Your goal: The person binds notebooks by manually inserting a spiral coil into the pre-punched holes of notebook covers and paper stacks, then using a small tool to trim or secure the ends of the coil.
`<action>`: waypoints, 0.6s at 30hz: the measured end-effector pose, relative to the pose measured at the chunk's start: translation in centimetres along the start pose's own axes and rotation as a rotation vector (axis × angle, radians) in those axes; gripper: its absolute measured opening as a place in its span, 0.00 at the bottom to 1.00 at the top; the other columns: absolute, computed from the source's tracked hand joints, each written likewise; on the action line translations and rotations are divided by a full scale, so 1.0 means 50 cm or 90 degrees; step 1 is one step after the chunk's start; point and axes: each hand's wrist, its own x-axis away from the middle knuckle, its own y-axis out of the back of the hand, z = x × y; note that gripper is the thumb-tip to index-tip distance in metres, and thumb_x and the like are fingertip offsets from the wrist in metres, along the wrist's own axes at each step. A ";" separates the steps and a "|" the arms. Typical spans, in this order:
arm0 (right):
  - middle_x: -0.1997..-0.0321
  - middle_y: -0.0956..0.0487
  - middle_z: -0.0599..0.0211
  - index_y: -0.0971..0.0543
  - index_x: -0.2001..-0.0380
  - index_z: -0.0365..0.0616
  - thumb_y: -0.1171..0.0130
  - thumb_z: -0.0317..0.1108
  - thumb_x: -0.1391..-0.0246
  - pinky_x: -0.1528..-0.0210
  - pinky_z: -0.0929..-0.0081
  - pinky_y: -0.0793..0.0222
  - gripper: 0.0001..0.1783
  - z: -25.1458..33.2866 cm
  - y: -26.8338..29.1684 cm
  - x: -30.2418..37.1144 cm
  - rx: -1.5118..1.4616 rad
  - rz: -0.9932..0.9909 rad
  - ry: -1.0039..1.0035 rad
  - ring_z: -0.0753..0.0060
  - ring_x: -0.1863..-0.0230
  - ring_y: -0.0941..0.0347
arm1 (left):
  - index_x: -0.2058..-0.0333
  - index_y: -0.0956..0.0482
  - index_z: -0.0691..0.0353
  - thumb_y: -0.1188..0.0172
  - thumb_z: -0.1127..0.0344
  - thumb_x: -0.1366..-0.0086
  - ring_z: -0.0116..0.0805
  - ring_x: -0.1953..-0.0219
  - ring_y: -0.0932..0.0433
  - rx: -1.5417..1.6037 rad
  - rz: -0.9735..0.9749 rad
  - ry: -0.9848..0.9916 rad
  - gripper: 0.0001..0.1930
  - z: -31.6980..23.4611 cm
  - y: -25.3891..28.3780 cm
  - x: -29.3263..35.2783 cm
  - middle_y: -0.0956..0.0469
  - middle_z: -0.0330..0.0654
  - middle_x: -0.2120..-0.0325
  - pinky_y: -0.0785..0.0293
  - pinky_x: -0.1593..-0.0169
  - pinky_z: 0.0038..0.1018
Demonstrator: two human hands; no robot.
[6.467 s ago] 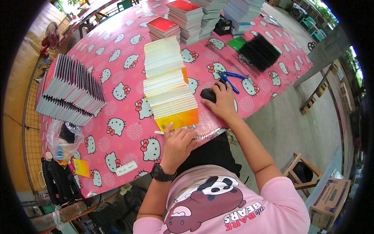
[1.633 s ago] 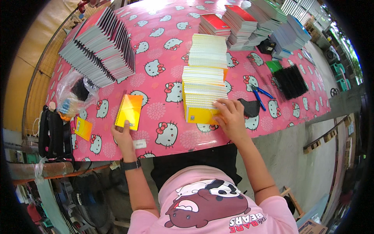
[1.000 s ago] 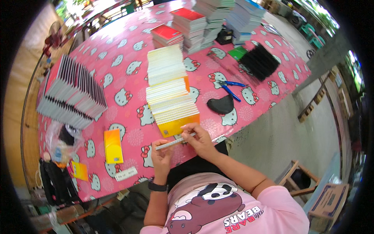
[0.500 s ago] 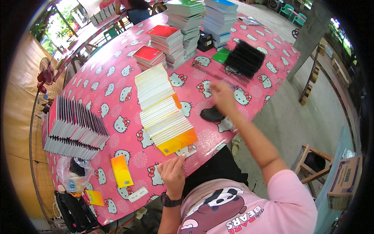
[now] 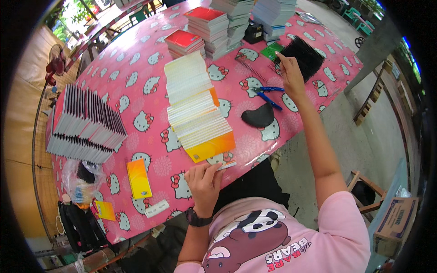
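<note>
My left hand (image 5: 203, 184) is at the table's near edge, fingers closed on a thin notebook (image 5: 227, 165) seen almost edge-on, white with an orange edge. Farther off, my right hand (image 5: 291, 75) has its fingers pinched beside a pile of black spiral binding coils (image 5: 306, 57); whatever it holds is too small to make out. Blue-handled pliers (image 5: 268, 94) lie just nearer than that hand, beside a black pouch-like object (image 5: 258, 116). Between my hands, to the left, a long overlapping row of yellow-orange notebooks (image 5: 193, 109) runs away from me.
Spiral-bound notebooks (image 5: 86, 123) stand stacked at the left. Red-covered stacks (image 5: 207, 27) and taller paper stacks (image 5: 273, 18) rise at the back. A yellow notebook (image 5: 139, 179), a white label strip (image 5: 157, 208) and a plastic bag (image 5: 82, 184) lie near left.
My right hand has moved away from beside the black pouch to the coil pile, uncovering the blue pliers. My left hand stays at the near edge. The whole view has shifted slightly.
</note>
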 end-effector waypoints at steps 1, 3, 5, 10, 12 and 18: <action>0.67 0.29 0.58 0.29 0.50 0.43 0.50 0.27 0.48 0.58 0.66 0.33 0.20 0.056 0.022 0.010 -0.122 0.051 -0.025 0.57 0.62 0.31 | 0.68 0.20 0.56 0.32 0.68 0.55 0.35 0.67 0.29 -0.005 0.009 0.002 0.13 0.000 -0.001 -0.003 0.26 0.38 0.73 0.41 0.61 0.31; 0.66 0.28 0.59 0.27 0.52 0.44 0.49 0.29 0.46 0.58 0.69 0.33 0.17 0.148 0.028 0.082 -0.339 0.235 -0.068 0.59 0.62 0.30 | 0.68 0.19 0.55 0.32 0.66 0.54 0.34 0.68 0.31 -0.013 0.005 0.003 0.12 0.006 -0.002 -0.003 0.27 0.36 0.74 0.43 0.62 0.30; 0.65 0.27 0.59 0.25 0.56 0.43 0.46 0.29 0.47 0.58 0.69 0.33 0.14 0.209 0.037 0.156 -0.416 0.445 -0.023 0.60 0.62 0.30 | 0.69 0.19 0.54 0.32 0.66 0.53 0.33 0.69 0.32 -0.020 0.032 0.001 0.10 0.008 -0.002 -0.003 0.28 0.35 0.74 0.43 0.62 0.30; 0.64 0.26 0.63 0.22 0.59 0.42 0.40 0.20 0.56 0.60 0.74 0.33 0.17 0.266 0.041 0.237 -0.482 0.516 -0.055 0.66 0.62 0.29 | 0.69 0.19 0.52 0.34 0.67 0.54 0.33 0.68 0.32 -0.015 0.045 -0.002 0.10 -0.001 0.003 -0.011 0.30 0.33 0.75 0.43 0.61 0.31; 0.64 0.26 0.63 0.22 0.59 0.42 0.41 0.19 0.56 0.61 0.74 0.32 0.17 0.263 0.042 0.243 -0.464 0.496 -0.058 0.66 0.61 0.30 | 0.69 0.19 0.53 0.34 0.66 0.53 0.33 0.68 0.32 -0.017 0.049 -0.003 0.09 0.000 0.005 -0.013 0.30 0.34 0.75 0.43 0.61 0.31; 0.63 0.28 0.60 0.24 0.62 0.42 0.45 0.18 0.55 0.57 0.69 0.34 0.15 0.261 0.042 0.245 -0.465 0.499 -0.043 0.58 0.59 0.31 | 0.70 0.19 0.55 0.33 0.65 0.52 0.34 0.69 0.32 -0.016 0.047 -0.003 0.08 0.001 0.007 -0.013 0.29 0.35 0.75 0.43 0.61 0.30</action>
